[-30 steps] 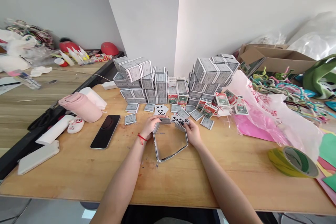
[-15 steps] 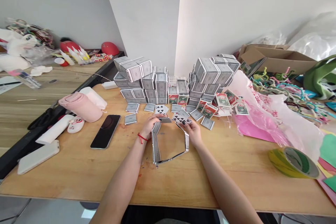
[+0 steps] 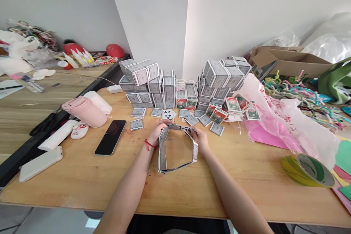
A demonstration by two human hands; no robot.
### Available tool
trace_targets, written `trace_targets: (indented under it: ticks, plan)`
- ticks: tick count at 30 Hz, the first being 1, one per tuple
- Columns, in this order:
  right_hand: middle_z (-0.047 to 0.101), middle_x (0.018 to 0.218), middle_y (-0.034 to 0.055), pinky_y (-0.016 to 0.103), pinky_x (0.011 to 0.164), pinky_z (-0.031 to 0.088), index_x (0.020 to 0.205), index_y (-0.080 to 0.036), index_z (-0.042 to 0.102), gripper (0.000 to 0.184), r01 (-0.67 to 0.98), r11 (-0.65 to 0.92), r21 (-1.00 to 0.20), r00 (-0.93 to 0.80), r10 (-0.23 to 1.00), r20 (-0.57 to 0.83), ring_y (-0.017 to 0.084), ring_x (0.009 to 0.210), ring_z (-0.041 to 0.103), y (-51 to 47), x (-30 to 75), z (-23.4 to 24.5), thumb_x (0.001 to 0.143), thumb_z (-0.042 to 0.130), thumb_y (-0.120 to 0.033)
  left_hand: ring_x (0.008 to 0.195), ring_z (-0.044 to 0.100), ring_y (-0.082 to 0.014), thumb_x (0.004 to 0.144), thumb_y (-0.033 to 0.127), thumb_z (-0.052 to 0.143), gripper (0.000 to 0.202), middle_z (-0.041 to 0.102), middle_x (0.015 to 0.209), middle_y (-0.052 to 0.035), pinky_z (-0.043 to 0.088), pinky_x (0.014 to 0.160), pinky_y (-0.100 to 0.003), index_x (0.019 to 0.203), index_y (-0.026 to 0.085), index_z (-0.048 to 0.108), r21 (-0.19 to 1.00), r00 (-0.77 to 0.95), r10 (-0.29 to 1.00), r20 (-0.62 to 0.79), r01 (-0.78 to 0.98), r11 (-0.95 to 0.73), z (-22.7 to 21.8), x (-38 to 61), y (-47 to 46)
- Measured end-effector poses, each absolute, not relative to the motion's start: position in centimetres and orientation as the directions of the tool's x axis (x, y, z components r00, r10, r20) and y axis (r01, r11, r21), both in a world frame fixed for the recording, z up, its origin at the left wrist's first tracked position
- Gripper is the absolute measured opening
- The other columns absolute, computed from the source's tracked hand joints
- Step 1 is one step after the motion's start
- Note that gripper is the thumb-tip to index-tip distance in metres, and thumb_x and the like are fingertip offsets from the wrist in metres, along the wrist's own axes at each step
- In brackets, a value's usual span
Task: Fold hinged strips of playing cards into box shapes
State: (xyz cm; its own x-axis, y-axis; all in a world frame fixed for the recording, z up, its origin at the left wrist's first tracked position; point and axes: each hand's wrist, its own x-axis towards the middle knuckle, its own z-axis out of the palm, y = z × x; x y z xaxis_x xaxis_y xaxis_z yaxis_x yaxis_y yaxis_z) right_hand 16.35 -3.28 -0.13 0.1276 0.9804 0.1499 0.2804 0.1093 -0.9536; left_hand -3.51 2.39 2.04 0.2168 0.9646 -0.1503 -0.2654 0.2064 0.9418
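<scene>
A ring of linked, folded playing cards (image 3: 162, 153) stands on the table in front of me, roughly six-sided with an open middle. My left hand (image 3: 159, 131) pinches its far left corner, fingers closed on the card there. At the far right corner my right hand (image 3: 200, 139) grips a card end that shows black pips. The two card ends meet or overlap between my hands; whether they are joined I cannot tell. Just beyond lie several flat folded cards (image 3: 191, 119) and a face-up club card (image 3: 168, 114).
Stacked card blocks rise behind, one pile at left (image 3: 156, 84) and one at right (image 3: 218, 75). Red card boxes (image 3: 218, 115) lie between. To the left are a phone (image 3: 110, 137) and pink tumbler (image 3: 85, 111); to the right, a tape roll (image 3: 307, 170), pink plastic and a cardboard box (image 3: 297, 58).
My right hand has moved slightly left and closed the gap at the ring's far side. The card end it holds now reaches the one at my left hand.
</scene>
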Motion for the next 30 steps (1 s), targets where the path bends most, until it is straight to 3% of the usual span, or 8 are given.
trace_targets:
  ticks: [12,21,30]
  plan:
    - [0.070,0.075,0.0006,0.021,0.064,0.048,0.091,-0.022,0.067,0.041,0.649,0.258,-0.715,-0.033,0.949,0.312,0.015,0.070,0.064,-2.8,17.3,-0.1,0.068,0.039,-0.003,0.084,0.063,-0.0210,0.057,0.018,0.055,0.018,0.070,0.083,-0.0043,0.043,0.077,-0.030,0.073,0.014,0.063,0.943,0.247,0.958,-0.147,-0.259,0.211,2.5,-3.1,2.0]
    - [0.070,0.073,0.0006,0.023,0.067,0.049,0.091,-0.022,0.068,0.037,0.661,0.257,-0.705,-0.053,0.953,0.298,0.015,0.071,0.065,-2.8,17.2,-0.5,0.074,0.038,-0.007,0.098,0.059,-0.0216,0.062,0.016,0.045,0.031,0.068,0.098,-0.0068,0.040,0.090,-0.033,0.085,0.013,0.066,0.988,0.363,0.932,-0.019,-0.136,0.073,2.5,-2.7,2.0]
    - [0.068,0.062,-0.0007,0.023,0.066,0.050,0.090,-0.021,0.067,0.037,0.641,0.254,-0.725,-0.038,0.953,0.300,0.014,0.062,0.065,-2.6,16.7,-0.8,0.074,0.038,-0.007,0.093,0.060,-0.0199,0.063,0.014,0.041,0.031,0.070,0.092,-0.0049,0.043,0.087,-0.033,0.081,0.014,0.067,0.996,0.313,0.950,-0.009,-0.082,0.037,3.0,-1.9,1.5]
